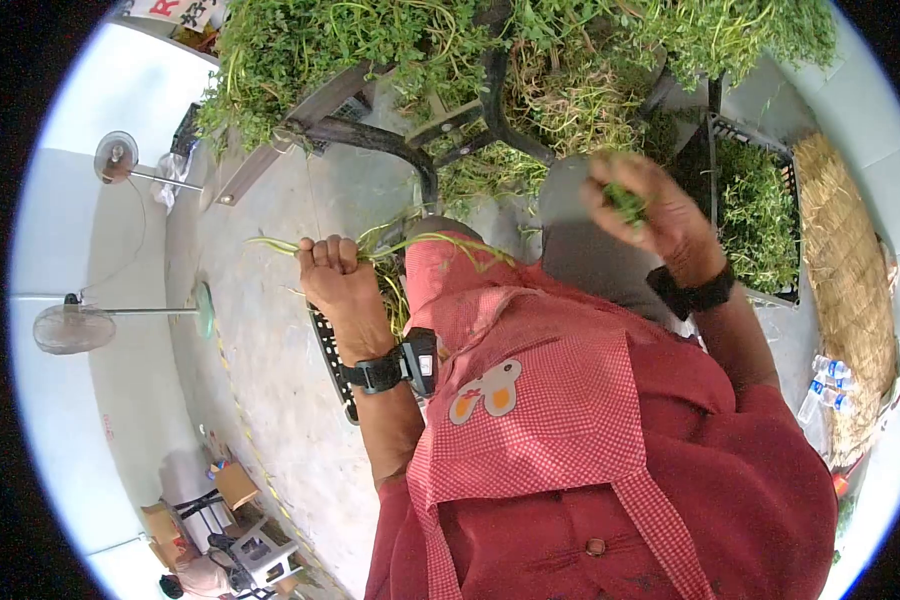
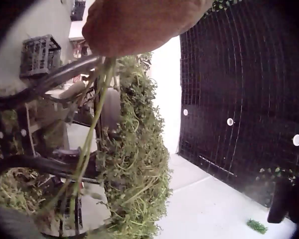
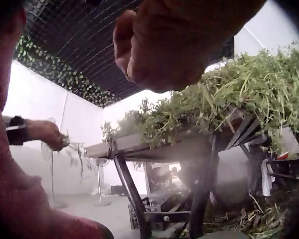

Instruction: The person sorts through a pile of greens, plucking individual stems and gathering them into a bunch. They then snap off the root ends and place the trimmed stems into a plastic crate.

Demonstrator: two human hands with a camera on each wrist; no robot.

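My left hand (image 1: 342,285) grips a few long green stems (image 1: 440,240) over the left knee, their ends poking out on both sides of the fist; in the left wrist view the stems (image 2: 93,127) hang below the hand (image 2: 139,25). Above the right thigh my right hand (image 1: 655,215), slightly blurred, holds a small bunch of green leaves (image 1: 625,203) in curled fingers. The right wrist view shows that hand (image 3: 164,50) from behind, its contents hidden. A large heap of leafy greens (image 1: 340,60) lies on the table in front.
Black metal table legs (image 1: 380,140) stand close to the knees. More greens lie on the floor below. A black crate (image 1: 760,215) of greens is at the right, beside a straw roll (image 1: 845,290). Another crate (image 1: 332,360) stands under the left forearm. Fans (image 1: 75,328) stand at the left.
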